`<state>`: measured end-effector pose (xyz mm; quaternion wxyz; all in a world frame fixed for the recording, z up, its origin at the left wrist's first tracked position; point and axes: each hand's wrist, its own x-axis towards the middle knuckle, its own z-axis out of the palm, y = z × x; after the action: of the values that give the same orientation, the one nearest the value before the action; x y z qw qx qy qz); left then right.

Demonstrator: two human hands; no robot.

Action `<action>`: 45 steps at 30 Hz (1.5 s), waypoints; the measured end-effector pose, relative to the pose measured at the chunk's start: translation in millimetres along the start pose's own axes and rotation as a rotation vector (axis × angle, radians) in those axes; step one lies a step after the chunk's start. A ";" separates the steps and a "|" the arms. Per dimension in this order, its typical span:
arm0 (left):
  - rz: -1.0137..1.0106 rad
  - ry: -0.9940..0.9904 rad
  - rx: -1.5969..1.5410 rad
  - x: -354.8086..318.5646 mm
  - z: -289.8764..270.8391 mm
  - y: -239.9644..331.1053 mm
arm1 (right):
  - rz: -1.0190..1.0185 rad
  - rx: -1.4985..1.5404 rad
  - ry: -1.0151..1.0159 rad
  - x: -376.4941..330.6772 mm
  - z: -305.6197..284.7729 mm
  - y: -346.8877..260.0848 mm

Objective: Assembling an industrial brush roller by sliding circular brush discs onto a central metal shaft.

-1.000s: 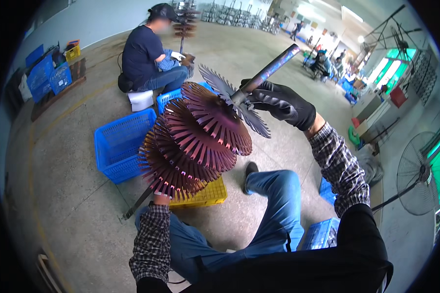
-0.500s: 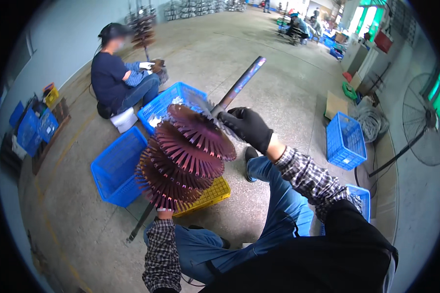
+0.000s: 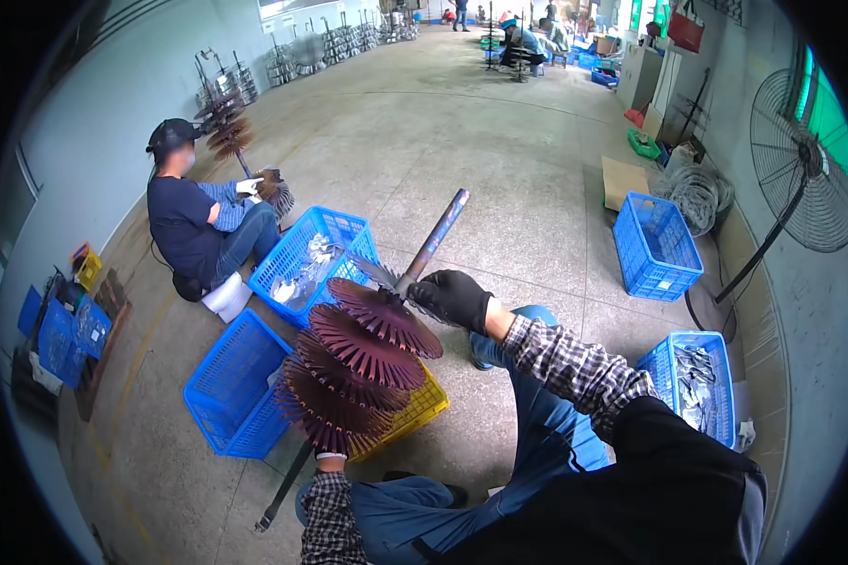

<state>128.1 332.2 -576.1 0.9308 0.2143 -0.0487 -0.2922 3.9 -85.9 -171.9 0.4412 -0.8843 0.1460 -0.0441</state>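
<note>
Several discs (image 3: 367, 347) ride a tilted rod (image 3: 440, 228): the right hand (image 3: 452, 299) grips below its upper end; the left hand's (image 3: 332, 460) hold is hidden. Loosening could let discs slide.

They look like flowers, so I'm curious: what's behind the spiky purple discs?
A yellow crate peeks out behind the discs. Its left part and most of the left hand are covered.

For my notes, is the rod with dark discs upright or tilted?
Tilted; in the picture, the rod slants from lower left to upper right.
</note>
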 end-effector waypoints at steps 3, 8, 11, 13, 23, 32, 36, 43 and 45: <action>-0.071 -0.170 -0.016 26.1 66.0 -27.7 | 0.140 0.055 0.001 -0.5 -10.1 15.5; -0.138 -0.397 -0.090 6.4 178.1 -17.4 | -0.075 -0.014 -0.003 3.4 -14.3 61.0; -0.102 -0.242 0.089 -17.6 156.0 -3.6 | 0.237 0.342 -0.039 2.2 -7.8 65.4; -0.091 -0.172 0.251 -11.5 148.4 2.3 | 0.303 0.340 -0.064 -2.5 -12.7 46.0; -0.126 0.022 0.272 -12.4 136.8 -12.0 | 0.113 0.052 -0.150 -4.7 18.0 141.5; -0.043 0.037 0.463 -24.8 134.2 -35.1 | -0.459 -0.506 -0.188 25.5 99.8 271.4; 0.147 0.028 1.565 -27.3 104.5 -45.4 | -0.389 0.066 -0.277 23.1 111.4 298.5; -0.266 0.269 2.887 -34.8 90.8 -81.9 | 0.018 -0.288 -0.333 -2.1 160.3 320.9; -0.063 0.385 2.999 -27.2 89.0 -89.2 | 0.133 -0.181 -0.356 2.7 161.6 332.7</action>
<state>39.8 248.8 -532.9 -0.1574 0.9721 -0.1694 0.0390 -33.1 -151.6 -534.1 0.3809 -0.9026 0.1271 0.1551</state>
